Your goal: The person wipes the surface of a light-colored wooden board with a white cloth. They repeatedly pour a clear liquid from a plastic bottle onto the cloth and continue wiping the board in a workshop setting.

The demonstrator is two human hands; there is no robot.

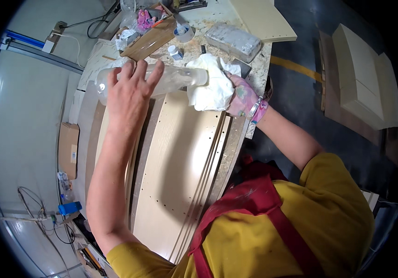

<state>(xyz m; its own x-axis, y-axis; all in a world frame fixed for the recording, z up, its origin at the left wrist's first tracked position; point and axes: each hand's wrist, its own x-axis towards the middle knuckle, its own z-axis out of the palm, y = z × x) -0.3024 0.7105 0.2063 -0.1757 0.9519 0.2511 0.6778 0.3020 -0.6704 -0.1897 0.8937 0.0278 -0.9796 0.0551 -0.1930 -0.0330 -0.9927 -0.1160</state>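
My bare left hand is wrapped round a clear plastic bottle, which lies tilted on its side in the air. The bottle's neck points right and touches a crumpled white cloth. In a pink flowered glove, my right hand grips that cloth from its right side. Below both hands lies a stack of pale wooden panels with small drilled holes along the edges. The thumb of my left hand is hidden behind the bottle.
Beyond my hands stand a small white bottle, a roll of tape, a plastic-wrapped block and an open cardboard box. Another pale panel lies at the far right of the bench. More panels are stacked on the right.
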